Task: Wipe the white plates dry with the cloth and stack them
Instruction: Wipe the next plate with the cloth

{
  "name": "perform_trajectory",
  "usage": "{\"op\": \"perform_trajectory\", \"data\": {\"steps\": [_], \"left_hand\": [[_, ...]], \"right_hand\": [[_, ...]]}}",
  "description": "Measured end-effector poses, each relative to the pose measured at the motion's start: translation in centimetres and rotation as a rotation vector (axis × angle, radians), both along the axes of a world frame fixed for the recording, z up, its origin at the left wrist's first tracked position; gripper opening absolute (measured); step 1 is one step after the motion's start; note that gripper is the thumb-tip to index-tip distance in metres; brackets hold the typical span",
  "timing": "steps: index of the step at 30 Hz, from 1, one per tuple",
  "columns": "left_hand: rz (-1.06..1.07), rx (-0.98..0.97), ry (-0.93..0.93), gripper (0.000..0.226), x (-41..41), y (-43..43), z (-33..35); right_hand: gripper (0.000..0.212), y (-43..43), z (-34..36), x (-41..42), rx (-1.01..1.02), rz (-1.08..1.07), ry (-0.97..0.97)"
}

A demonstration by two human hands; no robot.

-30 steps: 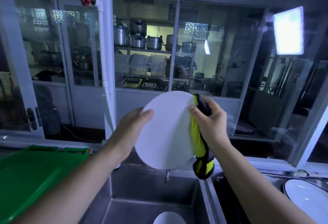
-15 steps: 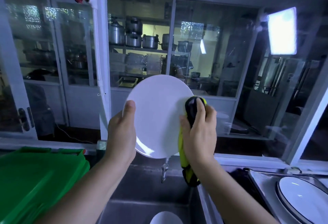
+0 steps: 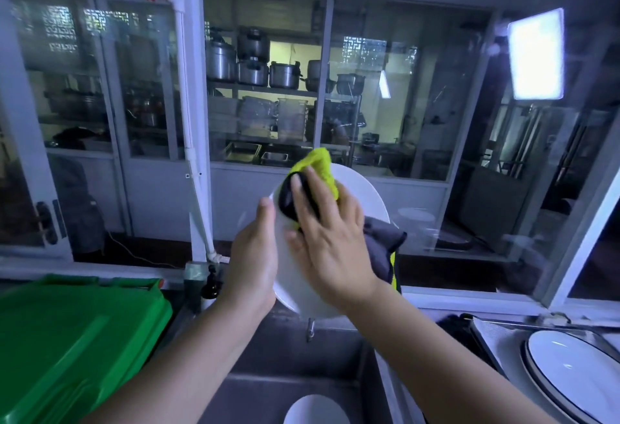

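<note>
I hold a white plate (image 3: 360, 195) upright over the sink, in front of me. My left hand (image 3: 255, 256) grips its left rim, thumb on the near face. My right hand (image 3: 330, 242) lies flat with straight fingers on the plate's face and presses a yellow-green and black cloth (image 3: 317, 168) against it. A grey part of the cloth hangs off to the right behind my wrist. Another white plate (image 3: 315, 408) lies in the sink below. Dark-rimmed white plates (image 3: 577, 370) are stacked at the right.
A steel sink (image 3: 288, 373) with a tap (image 3: 311, 328) lies under my hands. A green bin lid (image 3: 67, 339) fills the lower left. The stacked plates sit on a metal tray (image 3: 493, 336). Glass windows (image 3: 268, 88) and a white pipe (image 3: 189, 105) stand behind.
My right hand has moved from the plate's right edge onto its face, up and to the left, with the cloth now bunched at the top. The plate turned more edge-on.
</note>
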State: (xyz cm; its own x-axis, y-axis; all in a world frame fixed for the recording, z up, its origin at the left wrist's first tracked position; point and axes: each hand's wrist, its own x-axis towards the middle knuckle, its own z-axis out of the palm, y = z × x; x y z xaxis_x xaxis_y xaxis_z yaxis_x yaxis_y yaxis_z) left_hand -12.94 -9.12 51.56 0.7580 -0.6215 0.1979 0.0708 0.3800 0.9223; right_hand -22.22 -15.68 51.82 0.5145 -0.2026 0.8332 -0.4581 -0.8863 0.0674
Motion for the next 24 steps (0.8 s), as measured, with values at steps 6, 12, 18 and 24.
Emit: {"op": "perform_trajectory", "data": {"steps": [6, 12, 18, 24], "left_hand": [[-0.048, -0.036, 0.172, 0.048, 1.7, 0.3, 0.4], [-0.017, 0.004, 0.184, 0.055, 2.8, 0.8, 0.6], [-0.018, 0.044, 0.077, 0.046, 3.6, 1.5, 0.3], [0.023, 0.075, -0.161, 0.042, 3.2, 1.5, 0.8]], "right_hand": [[0.050, 1.1, -3.7, 0.1, -0.160, 0.150, 0.138], [0.046, -1.6, -5.8, -2.9, -0.350, 0.221, 0.176], [0.041, -5.3, -4.4, -6.1, -0.243, 0.079, 0.101], [0.047, -6.0, -1.1, -5.8, -0.070, 0.069, -0.035]]}}
